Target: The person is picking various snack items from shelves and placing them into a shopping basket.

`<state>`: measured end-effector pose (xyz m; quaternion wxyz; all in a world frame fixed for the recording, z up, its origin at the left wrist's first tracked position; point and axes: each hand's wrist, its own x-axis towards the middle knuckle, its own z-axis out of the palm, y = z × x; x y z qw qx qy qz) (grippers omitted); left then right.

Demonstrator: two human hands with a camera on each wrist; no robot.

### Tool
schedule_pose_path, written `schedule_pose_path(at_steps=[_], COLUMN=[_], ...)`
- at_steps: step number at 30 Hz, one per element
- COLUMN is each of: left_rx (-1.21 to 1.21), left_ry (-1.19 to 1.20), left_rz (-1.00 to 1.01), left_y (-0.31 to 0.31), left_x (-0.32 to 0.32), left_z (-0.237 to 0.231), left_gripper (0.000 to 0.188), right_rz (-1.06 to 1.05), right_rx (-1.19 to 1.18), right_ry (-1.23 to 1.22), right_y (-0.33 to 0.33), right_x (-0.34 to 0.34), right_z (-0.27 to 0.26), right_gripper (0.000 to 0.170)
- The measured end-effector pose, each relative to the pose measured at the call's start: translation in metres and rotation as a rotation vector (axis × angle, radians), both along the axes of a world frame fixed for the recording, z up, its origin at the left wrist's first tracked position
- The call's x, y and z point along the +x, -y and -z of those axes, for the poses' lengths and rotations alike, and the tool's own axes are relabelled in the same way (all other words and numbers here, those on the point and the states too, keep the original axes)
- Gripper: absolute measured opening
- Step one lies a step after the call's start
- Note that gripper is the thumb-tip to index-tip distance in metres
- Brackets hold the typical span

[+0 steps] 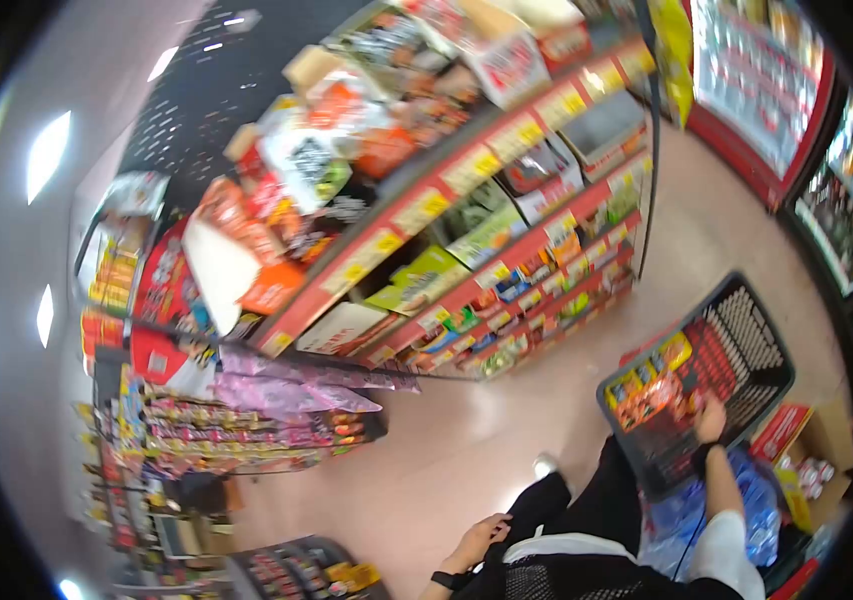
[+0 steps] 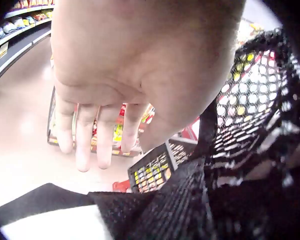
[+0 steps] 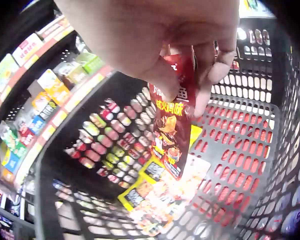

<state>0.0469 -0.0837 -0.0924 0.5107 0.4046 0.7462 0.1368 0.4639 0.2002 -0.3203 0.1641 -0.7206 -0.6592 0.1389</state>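
Note:
In the right wrist view my right hand (image 3: 160, 40) pinches the top of a narrow red snack packet (image 3: 171, 125), which hangs inside a dark plastic basket (image 3: 240, 150). Below it, a yellow-edged packet with a food picture (image 3: 165, 195) lies on the basket floor. The head view shows my right hand (image 1: 710, 418) over the basket (image 1: 766, 350), near the yellow and orange packets (image 1: 651, 385). My left hand (image 1: 481, 540) is by my body; in the left wrist view the left hand (image 2: 140, 80) hangs with extended fingers, holding nothing.
A stocked shelf (image 1: 476, 170) with snack bags and boxes runs ahead. Hanging packets (image 1: 246, 420) are at the left. An open cardboard box (image 1: 831, 450) and blue plastic-wrapped goods (image 1: 756, 500) sit beside the basket. Glass-door coolers (image 1: 761, 80) stand at the right, across a floor (image 1: 446, 440).

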Motion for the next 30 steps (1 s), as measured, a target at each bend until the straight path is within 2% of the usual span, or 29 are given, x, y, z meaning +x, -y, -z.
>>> schedule_pose_path(at_steps=[1, 2, 3, 5, 6, 7, 9, 11, 13, 15, 17, 20, 23, 26, 30], left_rx=[0.026, 0.053, 0.124, 0.294, 0.359, 0.397, 0.642, 0.684, 0.754, 0.817, 0.630, 0.610, 0.680, 0.804, 0.824], left_ry=[0.040, 0.080, 0.103, 0.000, 0.002, 0.017, -0.063, -0.066, -0.047, -0.006, 0.122, 0.254, 0.232, 0.172, 0.142], left_rz=[-0.023, -0.043, -0.055, -0.009, -0.005, -0.017, 0.077, 0.074, 0.174, 0.165, 0.123, 0.000, -0.078, -0.103, -0.123], left_y=[0.006, 0.008, 0.006, 0.011, 0.009, 0.012, 0.004, 0.005, 0.008, 0.011, 0.023, 0.038, 0.051, 0.062, 0.071], left_x=[-0.005, -0.011, -0.019, -0.036, -0.044, -0.050, -0.062, -0.069, -0.081, -0.089, -0.097, -0.114, -0.126, -0.136, -0.151], left_z=[-0.003, -0.004, -0.001, 0.000, 0.009, 0.005, -0.007, -0.016, -0.027, -0.040, -0.060, -0.068, -0.067, -0.055, -0.035], left_gripper=[0.030, 0.029, 0.029, 0.030, 0.032, 0.032, 0.034, 0.036, 0.039, 0.036, 0.030, 0.025, 0.024, 0.025, 0.025], right_rz=[-0.046, -0.041, -0.102, -0.221, -0.294, -0.395, -0.628, -0.814, -0.935, -1.034, -1.129, -1.178, -1.114, -1.134, -1.189], right_rx=[0.087, 0.111, 0.018, -0.059, -0.003, -0.061, -0.136, -0.210, -0.296, -0.241, -0.203, -0.167, -0.103, -0.213, -0.297], right_ry=[-0.042, -0.145, -0.186, -0.194, -0.210, -0.185, -0.254, -0.472, -0.511, -0.533, -0.564, -0.504, -0.534, -0.535, -0.477], right_y=[0.017, 0.029, 0.035, 0.066, 0.079, 0.096, 0.117, 0.140, 0.164, 0.178, 0.189, 0.199, 0.212, 0.218, 0.219], right_x=[-0.011, -0.038, -0.056, -0.101, -0.121, -0.142, -0.187, -0.234, -0.276, -0.307, -0.327, -0.351, -0.373, -0.390, -0.411], right_z=[-0.023, -0.071, -0.099, -0.150, -0.159, -0.177, -0.206, -0.236, -0.274, -0.292, -0.303, -0.311, -0.334, -0.343, -0.344], right_gripper=[0.028, 0.020, 0.016, 0.019, 0.021, 0.019, 0.021, 0.020, 0.019, 0.020, 0.020, 0.023, 0.024, 0.028, 0.030])
